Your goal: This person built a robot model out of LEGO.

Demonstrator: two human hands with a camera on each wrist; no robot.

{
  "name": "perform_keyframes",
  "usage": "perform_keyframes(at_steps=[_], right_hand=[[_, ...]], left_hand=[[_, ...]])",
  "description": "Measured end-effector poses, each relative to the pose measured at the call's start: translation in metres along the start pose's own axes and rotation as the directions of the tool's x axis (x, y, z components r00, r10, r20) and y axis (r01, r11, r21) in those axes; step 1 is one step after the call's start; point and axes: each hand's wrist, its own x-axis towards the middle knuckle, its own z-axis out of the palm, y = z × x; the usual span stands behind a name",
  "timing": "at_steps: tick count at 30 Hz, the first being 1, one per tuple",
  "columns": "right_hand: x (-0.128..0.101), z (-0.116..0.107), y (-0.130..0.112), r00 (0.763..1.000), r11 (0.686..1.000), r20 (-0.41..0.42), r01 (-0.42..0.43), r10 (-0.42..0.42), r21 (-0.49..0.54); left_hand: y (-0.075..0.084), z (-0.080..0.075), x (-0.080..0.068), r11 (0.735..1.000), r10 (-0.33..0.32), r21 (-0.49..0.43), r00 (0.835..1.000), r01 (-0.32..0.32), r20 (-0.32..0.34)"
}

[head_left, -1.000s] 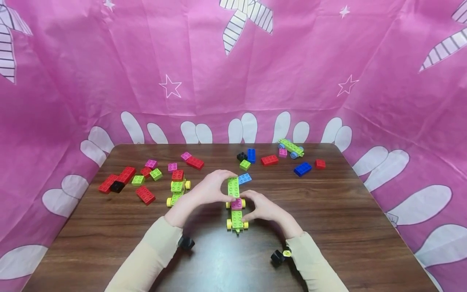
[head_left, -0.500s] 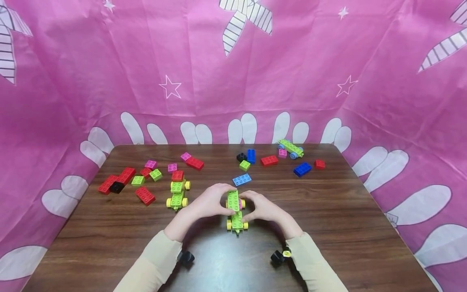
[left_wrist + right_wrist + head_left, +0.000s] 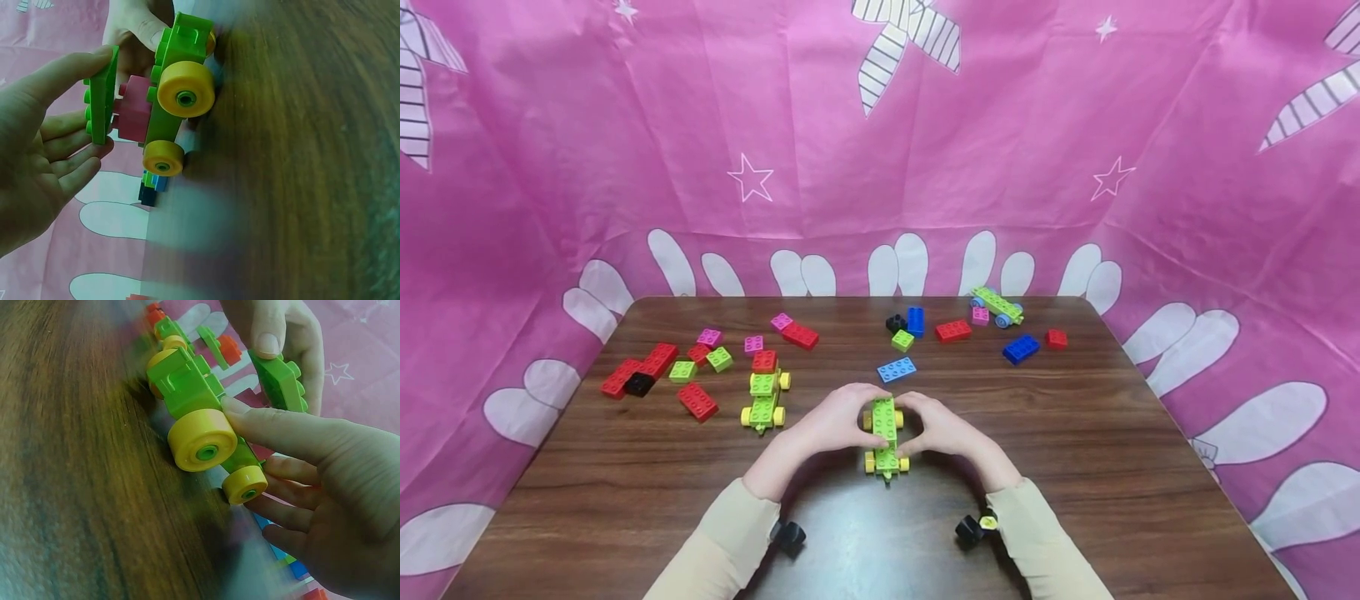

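My left hand [image 3: 835, 423] pinches a flat lime-green building plate [image 3: 102, 100] between thumb and fingers. The plate hangs, slightly tilted, close over the studs of a pink brick [image 3: 134, 109], with a gap showing in the left wrist view. That brick sits on a lime-green wheeled base [image 3: 187, 381] with yellow wheels, which stands on the table. My right hand [image 3: 943, 427] holds the base from the right side, thumb near the front and fingers by the rear wheel. From the head view the plate covers the pink brick.
A second yellow-wheeled car [image 3: 763, 407] with a red brick stands to the left. Several red, green, pink and black bricks lie beyond it. A light-blue plate [image 3: 897, 369] lies ahead of my hands. A blue-wheeled base [image 3: 997, 306] stands at the back right near a blue brick [image 3: 1021, 349].
My left hand has brought the green plate nearer me and over the pink brick, then slightly right into line with the base. My right hand stays on the base.
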Motion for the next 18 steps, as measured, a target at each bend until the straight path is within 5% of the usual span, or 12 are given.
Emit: perform_keyframes(at_steps=[18], right_hand=[[0.001, -0.0003, 0.0002, 1.0, 1.0, 0.001, 0.018, -0.018, 0.003]], left_hand=[[-0.0046, 0.0069, 0.0012, 1.0, -0.014, -0.015, 1.0, 0.014, -0.001]])
